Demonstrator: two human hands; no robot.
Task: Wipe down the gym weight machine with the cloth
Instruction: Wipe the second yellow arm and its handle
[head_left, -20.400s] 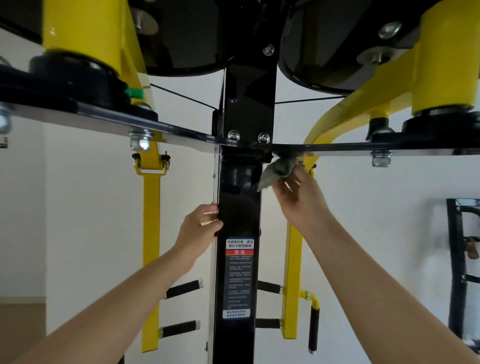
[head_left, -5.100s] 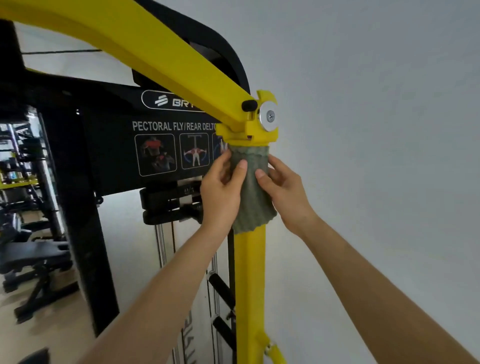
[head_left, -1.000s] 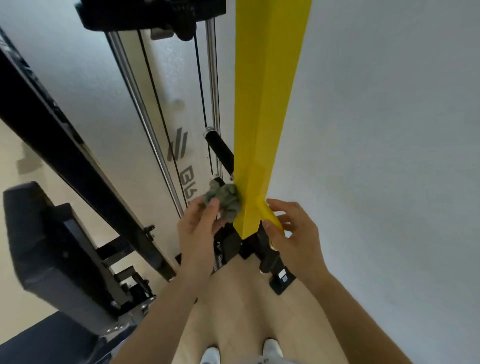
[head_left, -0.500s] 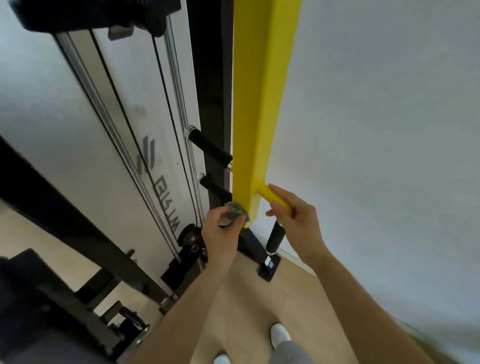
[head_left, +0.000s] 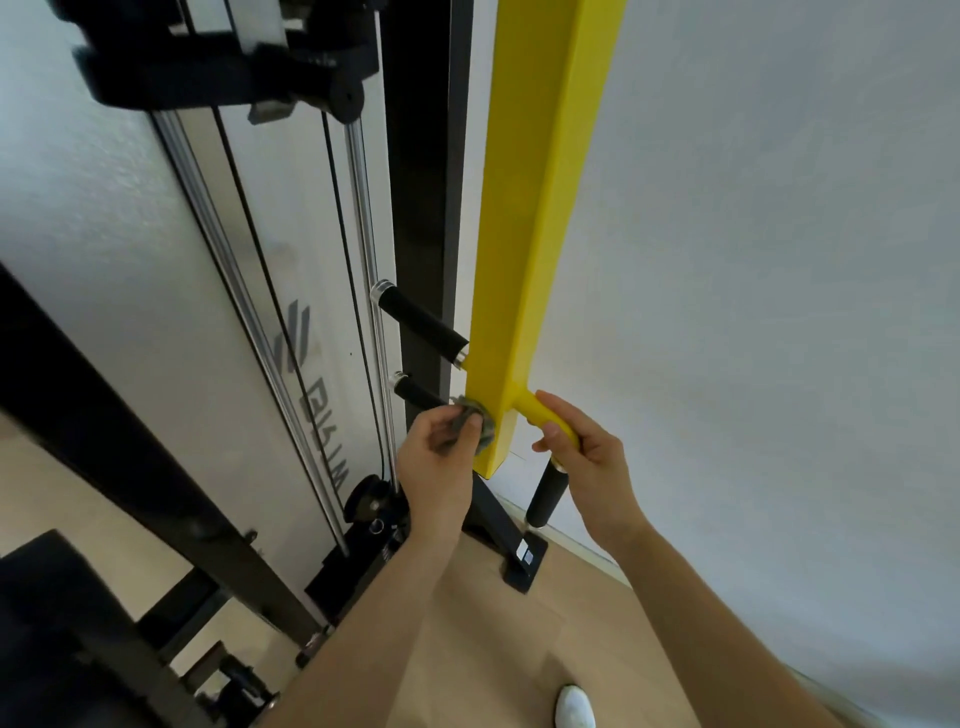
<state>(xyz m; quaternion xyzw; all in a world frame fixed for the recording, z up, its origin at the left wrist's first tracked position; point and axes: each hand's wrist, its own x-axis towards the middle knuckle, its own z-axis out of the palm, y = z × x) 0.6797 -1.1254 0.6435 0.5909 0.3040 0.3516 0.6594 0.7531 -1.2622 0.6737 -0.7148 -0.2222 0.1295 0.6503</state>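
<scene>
cloth (head_left: 475, 422) is bunched in left hand (head_left: 435, 457), pressed to the left face of the yellow arm (head_left: 535, 218) near its lower end | right hand (head_left: 589, 457) is curled round the yellow handle stub (head_left: 545, 415) | the arm's long axis runs upright, unwiped length lies above the fingers | left hand is nearer

Cloth (head_left: 480, 423) left of arm (head_left: 540, 208), wall (head_left: 779, 260) right.

Wood floor (head_left: 519, 649) carries black machine base foot (head_left: 522, 558), white shoe (head_left: 575, 706)
</scene>
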